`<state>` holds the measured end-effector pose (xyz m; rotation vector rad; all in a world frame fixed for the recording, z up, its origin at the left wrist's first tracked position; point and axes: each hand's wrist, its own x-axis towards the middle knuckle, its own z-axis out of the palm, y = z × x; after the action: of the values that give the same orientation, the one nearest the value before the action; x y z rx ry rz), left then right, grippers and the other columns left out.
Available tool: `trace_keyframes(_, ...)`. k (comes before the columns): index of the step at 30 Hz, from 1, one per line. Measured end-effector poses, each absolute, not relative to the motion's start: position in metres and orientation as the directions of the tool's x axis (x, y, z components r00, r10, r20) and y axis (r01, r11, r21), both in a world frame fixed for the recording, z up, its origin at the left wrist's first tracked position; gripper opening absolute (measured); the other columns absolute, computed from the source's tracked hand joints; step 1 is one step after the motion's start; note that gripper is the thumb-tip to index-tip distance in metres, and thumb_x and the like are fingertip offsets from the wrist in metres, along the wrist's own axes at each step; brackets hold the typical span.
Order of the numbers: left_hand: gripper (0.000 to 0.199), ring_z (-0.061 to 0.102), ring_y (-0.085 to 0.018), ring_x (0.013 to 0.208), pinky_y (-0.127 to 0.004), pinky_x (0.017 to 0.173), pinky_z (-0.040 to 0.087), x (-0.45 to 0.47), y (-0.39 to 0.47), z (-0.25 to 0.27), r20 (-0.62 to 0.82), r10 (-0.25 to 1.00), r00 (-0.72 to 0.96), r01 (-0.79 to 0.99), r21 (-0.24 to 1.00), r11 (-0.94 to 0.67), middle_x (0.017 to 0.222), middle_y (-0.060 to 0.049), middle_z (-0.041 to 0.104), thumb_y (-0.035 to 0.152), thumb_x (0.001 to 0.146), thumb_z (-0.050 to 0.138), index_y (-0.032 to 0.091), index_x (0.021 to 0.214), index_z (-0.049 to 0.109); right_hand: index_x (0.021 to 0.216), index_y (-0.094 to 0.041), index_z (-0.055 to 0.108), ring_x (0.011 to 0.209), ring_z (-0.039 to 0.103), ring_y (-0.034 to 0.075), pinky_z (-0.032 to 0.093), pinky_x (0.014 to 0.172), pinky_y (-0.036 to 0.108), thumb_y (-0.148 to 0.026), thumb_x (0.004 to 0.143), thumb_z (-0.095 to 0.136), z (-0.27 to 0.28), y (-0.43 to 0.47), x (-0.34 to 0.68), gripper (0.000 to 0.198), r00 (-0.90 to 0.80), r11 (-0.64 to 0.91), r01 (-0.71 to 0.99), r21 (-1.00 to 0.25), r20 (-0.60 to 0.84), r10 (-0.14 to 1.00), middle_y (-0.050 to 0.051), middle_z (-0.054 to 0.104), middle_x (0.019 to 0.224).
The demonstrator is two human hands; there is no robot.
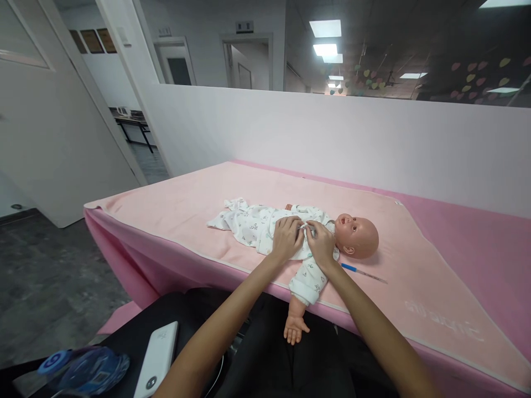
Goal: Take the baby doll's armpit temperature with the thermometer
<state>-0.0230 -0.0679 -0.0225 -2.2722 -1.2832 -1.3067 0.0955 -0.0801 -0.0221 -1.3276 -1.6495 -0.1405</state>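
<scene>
A baby doll (357,236) lies on its back, its bald head to the right. It wears a white printed shirt (313,279) and matching pants (244,224). My left hand (286,239) rests on the doll's chest, fingertips closed on a small bit of white cloth at the shirt's front. Beside it, my right hand (321,243) pinches the same spot from the head side; whether it is a tie or a fastener is too small to tell. One doll arm (295,323) hangs over the table edge towards me.
Near the doll's head lies a thin stick with a blue end (364,273). Pink cloth (174,204) covers the table. A white power bank (156,356) and a water bottle (89,369) sit at lower left. Behind the table stands a white partition (332,132).
</scene>
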Motion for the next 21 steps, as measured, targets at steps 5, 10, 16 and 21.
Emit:
trace_keyframes(5, 0.012, 0.050, -0.019, 0.093, -0.035, 0.084, 0.033, -0.0231, -0.0682, -0.0222, 0.774, 0.591, 0.226, 0.786, 0.213, -0.580, 0.099, -0.003, 0.059, 0.018, 0.083, 0.043, 0.020, 0.088, 0.054, 0.093, -0.020, 0.063, 0.080, 0.061, 0.015, 0.042, 0.068, 0.024, -0.023, 0.083, 0.044, -0.0234, -0.0786, 0.0954, 0.022, 0.069, 0.403, 0.802, -0.441, 0.739, 0.670, 0.003, 0.068, 0.091)
trace_keyframes(10, 0.013, 0.049, -0.018, 0.091, -0.035, 0.084, 0.032, -0.0227, -0.0681, -0.0233, 0.767, 0.599, 0.230, 0.798, 0.205, -0.567, 0.097, -0.003, 0.058, 0.018, 0.086, 0.039, 0.020, 0.086, 0.052, 0.090, -0.020, 0.063, 0.077, 0.061, 0.016, 0.042, 0.065, 0.024, -0.022, 0.082, 0.045, -0.0232, -0.0790, 0.0950, 0.020, 0.066, 0.422, 0.798, -0.430, 0.759, 0.648, 0.002, 0.068, 0.089)
trace_keyframes(16, 0.010, 0.048, -0.019, 0.090, -0.036, 0.083, 0.031, -0.0221, -0.0678, -0.0236, 0.770, 0.592, 0.238, 0.806, 0.183, -0.563, 0.094, -0.004, 0.058, 0.017, 0.084, 0.040, 0.019, 0.084, 0.050, 0.087, -0.021, 0.064, 0.076, 0.061, 0.015, 0.042, 0.065, 0.023, -0.020, 0.081, 0.047, -0.0221, -0.0808, 0.0943, 0.018, 0.068, 0.448, 0.779, -0.439, 0.769, 0.635, 0.001, 0.068, 0.087)
trace_keyframes(21, 0.007, 0.048, -0.020, 0.088, -0.036, 0.082, 0.031, -0.0227, -0.0675, -0.0240, 0.769, 0.595, 0.233, 0.801, 0.195, -0.566, 0.091, -0.004, 0.058, 0.015, 0.080, 0.042, 0.018, 0.082, 0.049, 0.086, -0.021, 0.064, 0.075, 0.061, 0.014, 0.042, 0.065, 0.023, -0.019, 0.080, 0.048, -0.0229, -0.0803, 0.0946, 0.017, 0.067, 0.450, 0.780, -0.436, 0.773, 0.631, 0.001, 0.068, 0.086)
